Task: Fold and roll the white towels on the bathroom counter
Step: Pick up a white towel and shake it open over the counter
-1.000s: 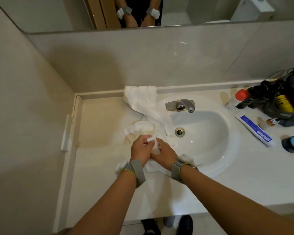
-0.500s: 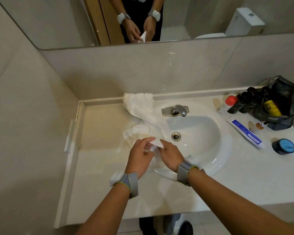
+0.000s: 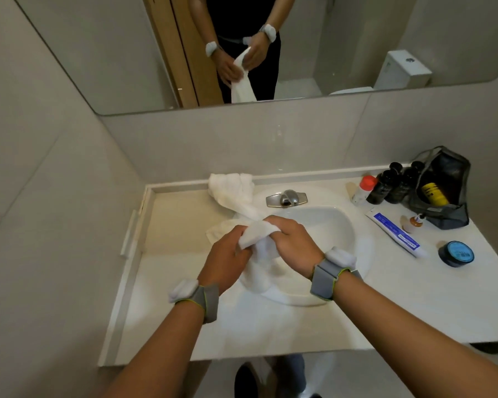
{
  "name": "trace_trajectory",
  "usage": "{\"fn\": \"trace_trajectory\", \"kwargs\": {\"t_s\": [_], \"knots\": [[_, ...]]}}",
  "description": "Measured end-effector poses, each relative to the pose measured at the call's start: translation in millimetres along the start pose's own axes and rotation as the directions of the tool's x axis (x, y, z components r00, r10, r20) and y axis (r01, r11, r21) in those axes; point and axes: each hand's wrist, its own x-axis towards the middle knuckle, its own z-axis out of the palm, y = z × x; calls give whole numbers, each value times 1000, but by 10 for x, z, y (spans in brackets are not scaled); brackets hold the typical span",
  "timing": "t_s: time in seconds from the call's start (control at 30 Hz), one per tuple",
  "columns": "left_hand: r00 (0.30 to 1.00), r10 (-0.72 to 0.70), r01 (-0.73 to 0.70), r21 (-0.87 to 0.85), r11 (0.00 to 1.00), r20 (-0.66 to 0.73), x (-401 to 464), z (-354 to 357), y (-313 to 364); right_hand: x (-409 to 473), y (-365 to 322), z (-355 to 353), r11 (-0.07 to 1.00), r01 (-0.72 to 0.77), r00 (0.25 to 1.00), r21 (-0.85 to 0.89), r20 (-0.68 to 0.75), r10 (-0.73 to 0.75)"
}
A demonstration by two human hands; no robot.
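The left hand (image 3: 227, 254) and the right hand (image 3: 292, 245) met over the sink basin's (image 3: 337, 225) front-left rim, each with fingers curled round the same bunched end of a white towel (image 3: 256, 234); both were closed on cloth, neither slack; from that grip the towel hung down between the wrists and trailed toward the front edge of the counter (image 3: 184, 326), so its long axis ran roughly front to back; a second towel (image 3: 230, 188) lay heaped at the back edge, left of the faucet (image 3: 286, 198), well beyond the hands, with the left hand judged the nearer; near the right edge lay a toothpaste tube (image 3: 394, 234) with blue print too small to read, and a yellow-labelled bottle (image 3: 433, 193) in a dark pouch (image 3: 449, 214), its writing likewise illegible
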Motion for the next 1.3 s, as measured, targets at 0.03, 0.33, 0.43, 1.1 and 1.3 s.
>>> {"fn": "trace_trajectory", "kwargs": {"t_s": [0.03,0.33,0.43,1.1,1.3], "knots": [[1000,14,-13,16,1000,-16,-16,11,90,-45,-46,-69,1000,7,1000,-12,-14,-7],[975,24,39,277,960,-221,-97,-18,267,-178,-448,-587,981,192,967,-20,-164,-193],[969,18,54,282,958,-245,-154,-54,273,-240,-491,-775,979,185,966,-80,-168,-196],[988,16,-92,498,862,155,-345,-655,778,-365,77,-1970,947,-21,962,-319,-266,-69],[982,51,-145,562,814,179,-514,-838,572,-611,332,-2413,927,-119,946,-357,-326,-4]]}}
